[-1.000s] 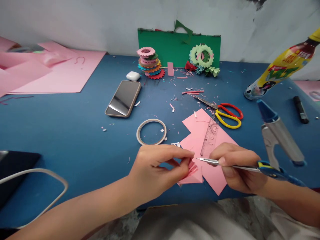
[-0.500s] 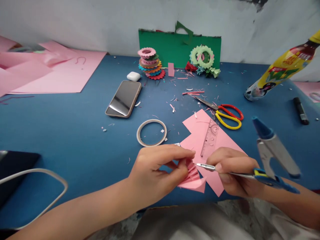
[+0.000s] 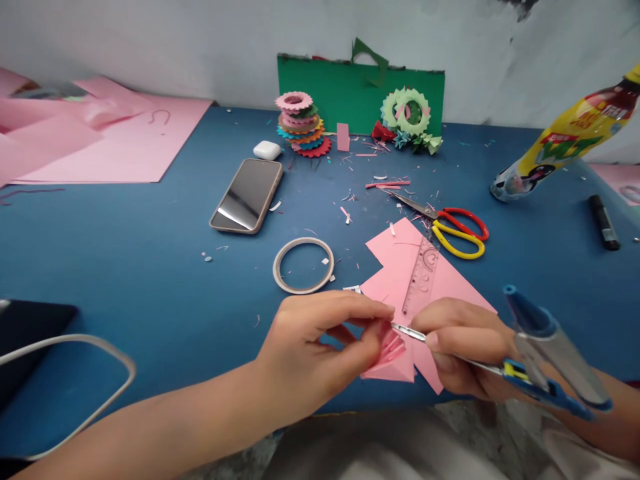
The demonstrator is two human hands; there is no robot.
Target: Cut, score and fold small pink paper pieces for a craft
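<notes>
My left hand (image 3: pixel 313 347) pinches a small folded, pleated pink paper piece (image 3: pixel 389 350) near the table's front edge. My right hand (image 3: pixel 463 347) grips a stapler-like metal tool (image 3: pixel 540 367) with blue handles; its thin metal tip touches the pleated paper. Under both hands lies a cut pink sheet (image 3: pixel 400 267) with a clear ruler (image 3: pixel 421 275) on it.
Red-and-yellow scissors (image 3: pixel 453 230) lie behind the sheet. A tape ring (image 3: pixel 303 265), a phone (image 3: pixel 247 195) and a white earbud case (image 3: pixel 267 151) sit to the left. Stacked paper rosettes (image 3: pixel 301 123), green card (image 3: pixel 360 93), a bottle (image 3: pixel 560 147), a black marker (image 3: pixel 603 221) and pink sheets (image 3: pixel 100 140) lie further off.
The tool's blue handle end has dropped lower and towards me. My right hand has slid slightly down, and the pleated paper has turned a little in my left fingers.
</notes>
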